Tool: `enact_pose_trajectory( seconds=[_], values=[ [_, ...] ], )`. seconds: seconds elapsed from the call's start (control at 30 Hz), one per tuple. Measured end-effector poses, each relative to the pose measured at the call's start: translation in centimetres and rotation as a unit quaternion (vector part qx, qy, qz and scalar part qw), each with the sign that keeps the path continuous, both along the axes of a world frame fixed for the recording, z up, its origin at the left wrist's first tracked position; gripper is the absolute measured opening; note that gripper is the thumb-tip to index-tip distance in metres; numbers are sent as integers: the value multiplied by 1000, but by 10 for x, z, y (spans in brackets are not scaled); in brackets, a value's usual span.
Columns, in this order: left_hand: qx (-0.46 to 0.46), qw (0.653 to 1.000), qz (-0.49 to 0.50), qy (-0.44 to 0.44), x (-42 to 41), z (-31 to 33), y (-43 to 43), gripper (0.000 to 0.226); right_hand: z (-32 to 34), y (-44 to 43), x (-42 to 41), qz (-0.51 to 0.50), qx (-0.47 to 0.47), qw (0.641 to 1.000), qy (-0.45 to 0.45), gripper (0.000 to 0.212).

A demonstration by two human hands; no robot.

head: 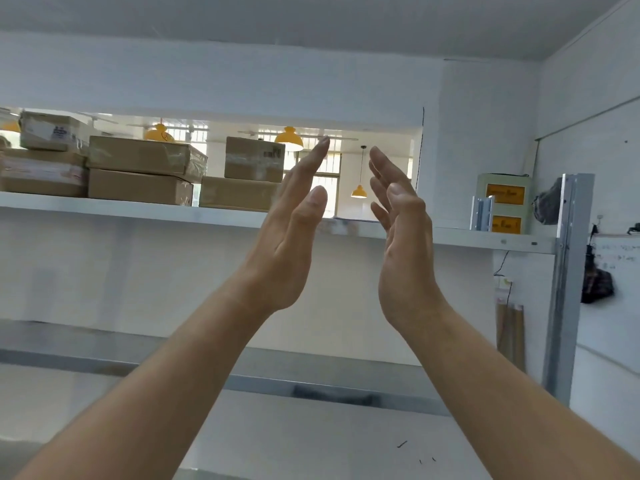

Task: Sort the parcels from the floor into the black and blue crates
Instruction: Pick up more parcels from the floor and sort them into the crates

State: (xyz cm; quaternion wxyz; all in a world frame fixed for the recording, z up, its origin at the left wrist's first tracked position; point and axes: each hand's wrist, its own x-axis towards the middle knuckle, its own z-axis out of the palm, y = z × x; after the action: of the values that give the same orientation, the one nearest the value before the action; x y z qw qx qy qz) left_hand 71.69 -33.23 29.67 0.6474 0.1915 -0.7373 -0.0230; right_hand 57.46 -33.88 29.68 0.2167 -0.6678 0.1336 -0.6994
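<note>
Bare skin, nothing gripped: my left hand [294, 233] and right hand [403, 244] are raised, fingers straight, palms facing, a clear gap between them. Behind the left one, taped cardboard parcels [145, 157] sit stacked on the white shelf [104, 206], well apart from both.

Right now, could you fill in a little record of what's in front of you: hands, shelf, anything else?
left hand: raised, fingers straight, holding nothing
right hand: raised, open, palm facing the left one, not touching it
upper shelf: bears stacked cardboard boxes
beyond the opening: yellow pendant lamps
crates and floor parcels: not in view
</note>
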Motion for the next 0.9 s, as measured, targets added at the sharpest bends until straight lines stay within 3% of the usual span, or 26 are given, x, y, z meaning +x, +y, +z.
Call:
enact_pose_trajectory(
  seconds=[0.23, 0.5, 0.9],
  values=[
    [23, 999, 50, -1, -6, -14, 19, 70, -12, 2, 4, 64, -8, 998, 14, 58],
    [50, 971, 235, 0, 11, -43, 84, 66, -42, 22, 34, 232, 19, 972, 25, 66],
    [134, 863, 487, 26, 42, -101, 249, 65, -117, 127, 123, 488, 96, 867, 37, 58]
  ],
)
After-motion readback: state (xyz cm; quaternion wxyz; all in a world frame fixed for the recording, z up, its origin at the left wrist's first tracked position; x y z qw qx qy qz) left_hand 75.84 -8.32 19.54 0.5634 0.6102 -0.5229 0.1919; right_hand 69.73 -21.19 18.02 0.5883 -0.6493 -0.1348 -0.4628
